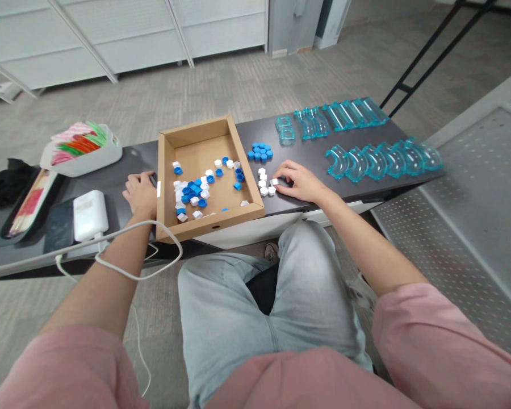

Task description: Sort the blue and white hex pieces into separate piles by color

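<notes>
My right hand (297,180) has its thumb and fingers closed on a small white hexagonal piece (275,182). This piece is at the right side of a small group of white hexagonal pieces (263,183) on the dark table. Just behind them, blue hexagonal pieces (260,151) are packed together in a cluster. Loose blue and white pieces (195,190) lie scattered in a shallow cardboard box (213,225). Against the box's left wall, my left hand (140,194) rests on the table with bent fingers apart and nothing visible in it.
Rows of clear teal plastic parts (375,162) lie on the right of the table (300,152). At the left are a white container (85,162) of colourful strips, a black tray (29,207) and a white power adapter (90,216). A white cable (132,278) loops over my left forearm.
</notes>
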A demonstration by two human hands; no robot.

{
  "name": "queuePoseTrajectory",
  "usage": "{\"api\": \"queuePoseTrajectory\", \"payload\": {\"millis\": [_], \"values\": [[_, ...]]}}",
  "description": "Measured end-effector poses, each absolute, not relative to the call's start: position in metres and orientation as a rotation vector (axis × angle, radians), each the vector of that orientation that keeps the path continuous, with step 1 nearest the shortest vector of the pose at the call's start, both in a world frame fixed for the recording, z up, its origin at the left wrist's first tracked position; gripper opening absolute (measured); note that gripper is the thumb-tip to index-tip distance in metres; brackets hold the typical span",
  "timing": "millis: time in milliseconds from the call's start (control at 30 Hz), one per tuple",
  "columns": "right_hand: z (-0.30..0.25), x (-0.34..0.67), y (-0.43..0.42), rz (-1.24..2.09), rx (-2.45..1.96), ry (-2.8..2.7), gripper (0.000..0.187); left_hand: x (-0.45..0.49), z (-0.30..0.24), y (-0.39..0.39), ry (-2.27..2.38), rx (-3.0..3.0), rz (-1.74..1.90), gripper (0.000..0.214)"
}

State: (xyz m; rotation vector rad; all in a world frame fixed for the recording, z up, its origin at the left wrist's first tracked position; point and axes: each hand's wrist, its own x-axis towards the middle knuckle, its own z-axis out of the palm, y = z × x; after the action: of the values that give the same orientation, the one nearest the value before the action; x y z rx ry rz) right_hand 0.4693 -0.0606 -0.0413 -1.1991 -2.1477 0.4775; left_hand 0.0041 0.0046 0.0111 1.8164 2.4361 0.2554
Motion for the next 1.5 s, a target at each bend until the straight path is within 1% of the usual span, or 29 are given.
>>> {"api": "queuePoseTrajectory", "payload": {"millis": [700,767,800,900,967,1033,1133,1367,1500], "values": [[-0.046,0.467,-0.057,0.452,-1.344,-2.082,0.06,0.0,0.006,0.007,2.439,1.841,0.286,0.058],[-0.042,0.467,-0.06,0.471,-1.352,-2.116,0.068,0.0,0.005,0.007,2.443,1.843,0.271,0.058],[-0.039,0.467,-0.062,0.471,-1.352,-2.145,0.074,-0.001,0.005,0.007,2.445,1.844,0.271,0.057],[-0.033,0.463,-0.066,0.432,-1.347,-2.26,0.104,-0.001,0.005,0.007,2.446,1.848,0.291,0.055],[-0.031,0.456,-0.067,0.415,-1.353,-2.318,0.119,0.0,0.005,0.006,2.438,1.851,0.298,0.055],[-0.031,0.447,-0.067,0.41,-1.359,-2.339,0.124,0.0,0.006,0.006,2.435,1.842,0.294,0.057],[-0.033,0.437,-0.065,0.409,-1.353,-2.355,0.117,0.0,0.007,0.006,2.44,1.828,0.282,0.057],[-0.031,0.433,-0.063,0.406,-1.352,-2.359,0.081,0.001,0.01,0.006,2.432,1.817,0.269,0.056],[-0.033,0.432,-0.064,0.38,-1.359,-2.342,0.07,0.002,0.012,0.004,2.428,1.823,0.266,0.056]]}}
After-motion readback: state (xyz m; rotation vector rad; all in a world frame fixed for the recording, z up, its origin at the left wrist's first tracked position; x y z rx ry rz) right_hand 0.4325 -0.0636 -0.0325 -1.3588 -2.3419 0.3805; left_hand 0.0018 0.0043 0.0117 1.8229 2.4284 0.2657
